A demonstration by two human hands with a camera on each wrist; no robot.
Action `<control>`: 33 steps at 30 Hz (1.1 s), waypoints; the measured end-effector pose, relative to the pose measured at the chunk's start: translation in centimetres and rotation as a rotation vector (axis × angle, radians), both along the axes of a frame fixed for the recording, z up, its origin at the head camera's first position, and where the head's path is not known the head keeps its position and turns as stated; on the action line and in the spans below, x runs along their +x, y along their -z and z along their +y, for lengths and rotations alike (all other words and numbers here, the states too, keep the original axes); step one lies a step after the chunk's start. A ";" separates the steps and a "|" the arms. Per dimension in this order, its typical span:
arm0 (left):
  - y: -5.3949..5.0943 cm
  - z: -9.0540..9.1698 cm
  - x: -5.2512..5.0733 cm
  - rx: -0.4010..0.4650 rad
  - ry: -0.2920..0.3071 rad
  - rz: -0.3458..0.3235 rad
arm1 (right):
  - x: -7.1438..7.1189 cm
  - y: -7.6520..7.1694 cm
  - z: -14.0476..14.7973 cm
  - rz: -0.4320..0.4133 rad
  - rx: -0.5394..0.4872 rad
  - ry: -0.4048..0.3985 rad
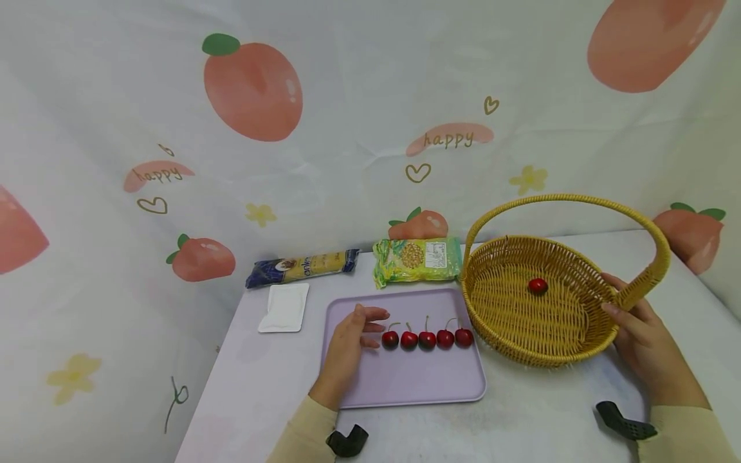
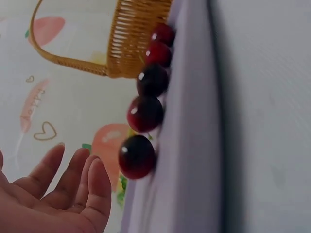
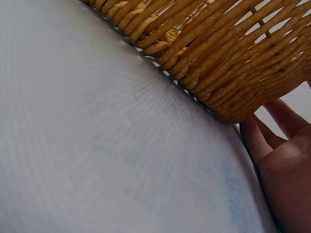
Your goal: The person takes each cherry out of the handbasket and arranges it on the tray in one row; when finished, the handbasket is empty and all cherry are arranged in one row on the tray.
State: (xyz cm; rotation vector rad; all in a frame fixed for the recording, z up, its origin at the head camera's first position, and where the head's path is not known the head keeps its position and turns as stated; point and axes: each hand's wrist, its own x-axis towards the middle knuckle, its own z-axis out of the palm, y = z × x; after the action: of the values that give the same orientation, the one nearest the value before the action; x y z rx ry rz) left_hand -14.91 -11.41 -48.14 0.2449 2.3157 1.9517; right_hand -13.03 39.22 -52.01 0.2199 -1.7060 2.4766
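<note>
Several dark red cherries (image 1: pixel 427 340) with stems lie in a row on a lilac tray (image 1: pixel 405 386). Over the tray's left half is my left hand (image 1: pixel 347 347), its fingers loosely extended just left of the row's end cherry (image 2: pixel 137 157); nothing is in its grasp. To the right stands a yellow wicker basket (image 1: pixel 509 321) with a tall arched handle, and one cherry (image 1: pixel 538 286) sits inside it. My right hand (image 1: pixel 642 341) grips the basket's right rim beside the handle's foot. In the right wrist view its fingers (image 3: pixel 255 138) touch the woven outer wall.
Behind the tray lie a blue and yellow packet (image 1: pixel 303 267) and a green and yellow bag (image 1: pixel 418 260). A flat white packet (image 1: pixel 285 308) is left of the tray. A fruit-printed cloth (image 1: pixel 347 96) hangs at the back of the white table (image 1: pixel 440 437).
</note>
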 end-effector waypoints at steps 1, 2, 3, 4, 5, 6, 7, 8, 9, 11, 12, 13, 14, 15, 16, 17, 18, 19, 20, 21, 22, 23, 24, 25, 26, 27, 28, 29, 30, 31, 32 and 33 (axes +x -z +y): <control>-0.3 0.1 -0.1 0.027 0.021 0.000 | 0.0 0.0 0.0 0.002 -0.003 -0.002; -0.6 0.3 -0.1 0.056 0.042 0.000 | 0.0 0.0 0.0 0.005 -0.004 -0.003; -0.9 0.4 -0.1 0.085 0.062 -0.001 | 0.0 -0.1 0.0 0.006 -0.005 -0.005; -1.2 0.7 -0.2 0.112 0.079 -0.003 | 0.0 -0.1 0.0 0.007 -0.001 -0.005; -1.5 0.9 -0.2 0.135 0.095 -0.004 | 0.0 -0.1 0.0 0.006 0.003 -0.006; -1.8 1.2 -0.2 0.152 0.109 -0.003 | 0.1 -0.1 0.0 0.006 0.008 -0.006; -2.1 1.5 -0.2 0.171 0.122 -0.001 | 0.1 -0.1 -0.1 0.006 0.014 -0.007; -2.3 1.8 -0.3 0.182 0.135 0.002 | 0.1 -0.1 -0.1 0.006 0.019 -0.008; -2.6 2.2 -0.3 0.189 0.146 0.005 | 0.1 -0.2 -0.1 0.007 0.022 -0.010; -3.0 2.8 -0.4 0.200 0.171 0.011 | 0.1 -0.2 -0.1 0.014 0.019 -0.015; -3.2 3.2 -0.4 0.206 0.183 0.013 | 0.1 -0.2 -0.1 0.020 0.014 -0.018; -3.5 3.6 -0.5 0.211 0.196 0.014 | 0.1 -0.1 -0.1 0.026 0.005 -0.022; -3.7 4.0 -0.6 0.209 0.209 0.018 | 0.0 -0.1 -0.1 0.032 -0.005 -0.026; -3.9 4.4 -0.6 0.209 0.222 0.024 | 0.0 -0.1 0.0 0.039 -0.012 -0.029; -4.1 4.9 -0.7 0.207 0.236 0.030 | 0.0 -0.1 0.0 0.044 -0.018 -0.031; -4.3 5.4 -0.8 0.206 0.250 0.035 | 0.0 -0.1 0.0 0.044 -0.020 -0.028; -4.5 5.9 -0.8 0.200 0.261 0.041 | 0.0 0.0 0.0 0.044 -0.022 -0.028; -4.6 6.4 -1.0 0.196 0.273 0.048 | 0.0 -0.1 0.0 0.042 -0.025 -0.028; -4.8 6.9 -1.1 0.193 0.287 0.051 | 0.0 -0.1 0.0 0.036 -0.020 -0.021; -4.9 7.5 -1.2 0.192 0.298 0.053 | 0.0 -0.1 0.0 0.029 -0.014 -0.013; -5.0 8.0 -1.3 0.190 0.311 0.054 | 0.0 -0.1 0.1 0.024 -0.013 -0.011; -5.2 8.6 -1.4 0.185 0.324 0.056 | 0.0 -0.1 0.1 0.020 -0.012 -0.009; -5.3 9.2 -1.5 0.182 0.336 0.057 | 0.0 -0.1 0.1 0.018 -0.017 -0.012; -5.5 9.8 -1.6 0.180 0.349 0.058 | 0.0 -0.1 0.1 0.016 -0.018 -0.011; -5.6 10.4 -1.7 0.175 0.360 0.059 | 0.0 0.0 0.1 0.015 -0.018 -0.012; -5.8 11.0 -1.7 0.173 0.370 0.061 | 0.0 0.0 0.1 0.018 -0.026 -0.018; -5.9 11.6 -1.8 0.173 0.381 0.059 | 0.0 0.0 0.1 0.022 -0.030 -0.025; -6.0 12.2 -1.9 0.171 0.389 0.055 | 0.0 0.0 0.1 0.023 -0.035 -0.028; -6.1 12.7 -2.0 0.177 0.396 0.047 | 0.0 0.0 0.1 0.025 -0.043 -0.033; -6.2 13.3 -2.2 0.179 0.405 0.042 | 0.0 0.0 0.1 0.029 -0.046 -0.038; -6.3 13.9 -2.3 0.186 0.411 0.034 | 0.0 0.0 0.1 0.033 -0.049 -0.043; -6.4 14.4 -2.5 0.198 0.419 0.022 | -0.1 0.0 0.2 0.037 -0.052 -0.047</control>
State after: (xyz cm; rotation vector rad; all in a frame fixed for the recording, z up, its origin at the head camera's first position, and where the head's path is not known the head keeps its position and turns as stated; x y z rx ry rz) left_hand -17.37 3.01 -41.69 0.7071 1.8836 1.9561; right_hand -13.10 39.41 -52.02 0.3019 -1.6383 2.5302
